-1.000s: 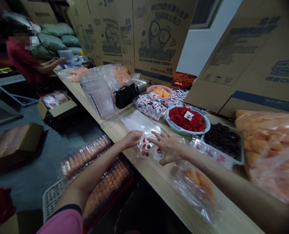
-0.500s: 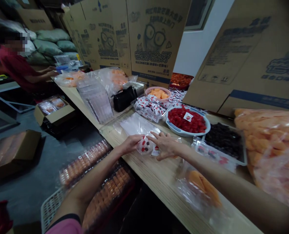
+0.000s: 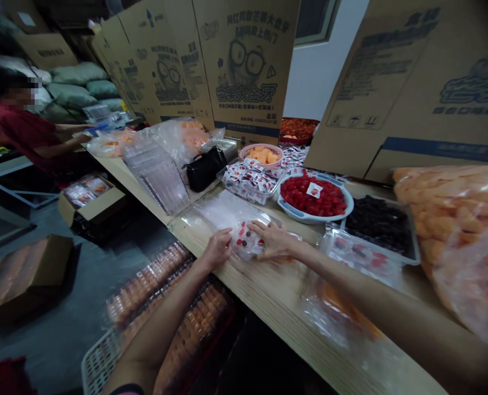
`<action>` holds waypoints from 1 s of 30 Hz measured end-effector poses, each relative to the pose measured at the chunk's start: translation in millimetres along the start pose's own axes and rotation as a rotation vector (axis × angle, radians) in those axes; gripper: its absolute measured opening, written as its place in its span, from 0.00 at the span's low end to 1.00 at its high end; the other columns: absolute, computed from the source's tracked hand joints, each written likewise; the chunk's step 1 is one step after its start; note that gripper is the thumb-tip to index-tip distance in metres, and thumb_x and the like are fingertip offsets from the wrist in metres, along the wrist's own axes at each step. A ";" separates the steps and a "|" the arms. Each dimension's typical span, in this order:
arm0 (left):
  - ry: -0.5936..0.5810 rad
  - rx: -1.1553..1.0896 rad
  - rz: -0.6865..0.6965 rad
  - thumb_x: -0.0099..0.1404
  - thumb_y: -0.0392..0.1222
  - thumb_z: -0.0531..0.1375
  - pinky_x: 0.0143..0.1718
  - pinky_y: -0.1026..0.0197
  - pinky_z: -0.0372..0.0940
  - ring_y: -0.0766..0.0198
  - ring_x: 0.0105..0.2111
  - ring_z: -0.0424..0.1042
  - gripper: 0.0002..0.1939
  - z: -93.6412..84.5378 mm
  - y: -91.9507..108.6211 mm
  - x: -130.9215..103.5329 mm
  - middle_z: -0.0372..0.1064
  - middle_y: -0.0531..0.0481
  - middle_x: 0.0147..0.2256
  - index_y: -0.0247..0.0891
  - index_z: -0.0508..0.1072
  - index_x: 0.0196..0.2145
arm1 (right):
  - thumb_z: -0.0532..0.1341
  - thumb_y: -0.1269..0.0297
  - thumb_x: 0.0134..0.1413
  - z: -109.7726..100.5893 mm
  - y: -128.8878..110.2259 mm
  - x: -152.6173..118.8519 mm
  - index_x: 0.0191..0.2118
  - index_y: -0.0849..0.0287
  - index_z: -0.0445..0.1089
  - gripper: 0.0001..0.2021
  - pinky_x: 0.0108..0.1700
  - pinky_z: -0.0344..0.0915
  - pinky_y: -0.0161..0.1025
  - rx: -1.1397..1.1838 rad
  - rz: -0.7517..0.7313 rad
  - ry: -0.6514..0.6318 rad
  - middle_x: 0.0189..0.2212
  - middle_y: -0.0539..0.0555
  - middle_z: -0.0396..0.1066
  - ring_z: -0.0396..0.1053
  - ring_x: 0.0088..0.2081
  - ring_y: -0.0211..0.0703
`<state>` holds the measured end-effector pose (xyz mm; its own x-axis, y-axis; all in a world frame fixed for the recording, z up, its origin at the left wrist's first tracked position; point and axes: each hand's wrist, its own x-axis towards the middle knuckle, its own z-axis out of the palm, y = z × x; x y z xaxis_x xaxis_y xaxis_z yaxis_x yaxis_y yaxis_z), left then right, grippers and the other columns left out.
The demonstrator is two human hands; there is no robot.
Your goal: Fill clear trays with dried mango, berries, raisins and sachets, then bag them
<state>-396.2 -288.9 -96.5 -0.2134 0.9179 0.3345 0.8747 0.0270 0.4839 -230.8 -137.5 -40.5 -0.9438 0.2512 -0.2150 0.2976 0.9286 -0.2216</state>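
A clear plastic pack (image 3: 243, 240) with red and dark gummy pieces lies on the wooden table in front of me. My left hand (image 3: 219, 249) is closed at its left edge, fingers curled and pinching the plastic. My right hand (image 3: 273, 240) rests over the right side, fingers and thumb spread apart and touching it. Under the right hand a small printed sachet partly shows. Behind the hands lies a stack of flat clear bags (image 3: 227, 208). To the right of my right forearm are clear packs with red and dark pieces (image 3: 361, 252).
A basin of red pieces (image 3: 312, 195), a tray of sachets (image 3: 250, 178) and a tray of black pieces (image 3: 378, 225) stand behind. A big bag of orange pieces (image 3: 453, 230) is at right. Filled packs (image 3: 186, 329) sit below the table edge. A person (image 3: 30, 123) works at far left.
My left hand has curled its fingers and drawn slightly left and down along the pack's edge. My right hand has lowered onto the pack, its fingers less raised. The view has shifted slightly.
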 end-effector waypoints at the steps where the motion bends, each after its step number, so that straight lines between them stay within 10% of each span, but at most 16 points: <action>1: 0.005 0.009 -0.003 0.50 0.24 0.56 0.49 0.52 0.66 0.53 0.49 0.69 0.09 -0.1 1.3 -1.0 0.72 0.38 0.45 0.37 0.65 0.21 | 0.62 0.45 0.38 0.7 0.8 0.2 0.67 0.54 0.42 0.50 0.50 0.55 0.63 0.009 0.004 0.005 0.65 0.61 0.44 0.55 0.54 0.71; 14: 0.043 -0.228 0.118 0.49 0.25 0.55 0.53 0.52 0.62 0.55 0.52 0.66 0.09 6.0 25.1 0.7 0.71 0.41 0.47 0.37 0.64 0.20 | 0.65 0.47 0.34 13.9 -13.1 1.9 0.67 0.56 0.40 0.54 0.48 0.55 0.64 -0.072 0.007 0.119 0.66 0.66 0.38 0.52 0.55 0.72; 22: 0.163 0.178 -0.072 0.52 0.26 0.53 0.45 0.47 0.64 0.53 0.42 0.66 0.11 17.4 31.7 13.0 0.68 0.42 0.37 0.35 0.67 0.33 | 0.65 0.51 0.34 21.5 -26.3 8.3 0.68 0.57 0.37 0.55 0.48 0.54 0.63 -0.117 0.010 0.186 0.65 0.72 0.39 0.52 0.56 0.73; 30: 0.207 0.055 0.041 0.61 0.28 0.48 0.53 0.48 0.63 0.57 0.46 0.68 0.14 34.0 29.8 14.8 0.71 0.42 0.40 0.33 0.69 0.40 | 0.68 0.47 0.34 16.3 -36.4 13.4 0.67 0.61 0.39 0.57 0.51 0.52 0.65 -0.040 0.105 0.175 0.64 0.75 0.38 0.46 0.60 0.74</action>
<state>-358.5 -261.1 -104.7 -0.2573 0.8178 0.5148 0.9056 0.0181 0.4238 -252.0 -172.4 -50.8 -0.9197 0.3870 -0.0658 0.3926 0.9042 -0.1680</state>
